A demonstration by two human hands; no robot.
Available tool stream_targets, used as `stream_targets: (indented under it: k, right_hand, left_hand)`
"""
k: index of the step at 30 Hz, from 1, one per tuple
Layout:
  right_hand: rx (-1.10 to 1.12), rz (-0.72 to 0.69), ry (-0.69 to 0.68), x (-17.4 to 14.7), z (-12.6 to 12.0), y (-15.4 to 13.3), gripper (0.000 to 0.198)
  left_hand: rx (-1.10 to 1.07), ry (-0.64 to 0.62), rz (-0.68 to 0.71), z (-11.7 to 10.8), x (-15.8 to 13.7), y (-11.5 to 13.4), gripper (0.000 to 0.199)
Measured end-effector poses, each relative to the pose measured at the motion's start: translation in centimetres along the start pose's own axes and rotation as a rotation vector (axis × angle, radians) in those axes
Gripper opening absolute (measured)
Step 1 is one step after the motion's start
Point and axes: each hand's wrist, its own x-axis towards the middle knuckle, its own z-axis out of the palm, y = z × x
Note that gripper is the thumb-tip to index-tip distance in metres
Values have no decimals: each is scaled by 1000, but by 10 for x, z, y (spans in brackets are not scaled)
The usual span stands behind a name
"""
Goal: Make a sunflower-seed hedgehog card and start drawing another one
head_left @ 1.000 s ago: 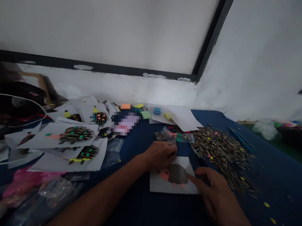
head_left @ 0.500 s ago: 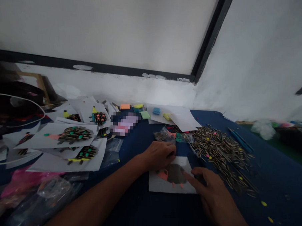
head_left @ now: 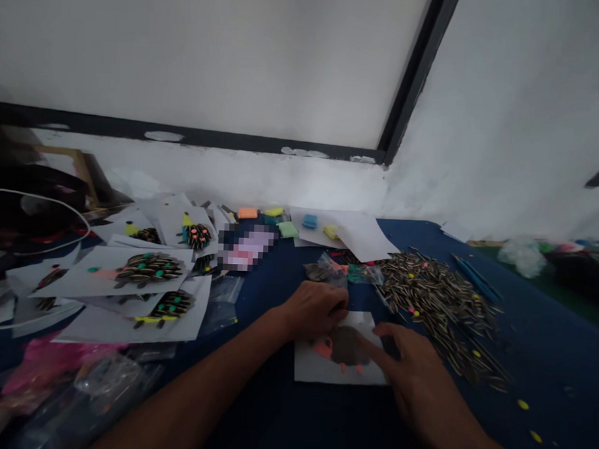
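Note:
A white sheet of paper point(head_left: 317, 371) lies on the blue table in front of me. On it is a flat grey-brown hedgehog-like shape point(head_left: 346, 347) with a salmon-pink face and small pink feet. My left hand point(head_left: 315, 309) rests over the sheet's upper left corner, its fingers curled under; whatever is in them is hidden. From the right, my right hand point(head_left: 412, 368) reaches in with fingers stretched, one fingertip touching the right side of the grey shape. I see nothing held in this hand.
Striped sunflower seeds point(head_left: 439, 303) lie heaped at right, beside blue tweezers point(head_left: 476, 277). Finished-looking seed hedgehogs on paper point(head_left: 149, 267) pile up at left, above crumpled plastic bags point(head_left: 104, 381). Coloured clay packets point(head_left: 288, 229) and small plastic bags point(head_left: 364, 274) lie farther back.
My right fingertip has shifted slightly left and up over the grey shape. The left hand and the sheet stay nearly in place.

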Motion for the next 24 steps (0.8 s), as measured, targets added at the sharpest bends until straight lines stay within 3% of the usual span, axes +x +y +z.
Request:
stream_targets:
  k: [19,24]
  right_hand:
    - [155,53,-162,18,6,6,46]
    - [195,49,-121,19,6,4,47]
  left_hand:
    - [-15,-8,-18,1,1,-1,7]
    - [-14,-26,-28,-1,1,-1,7]
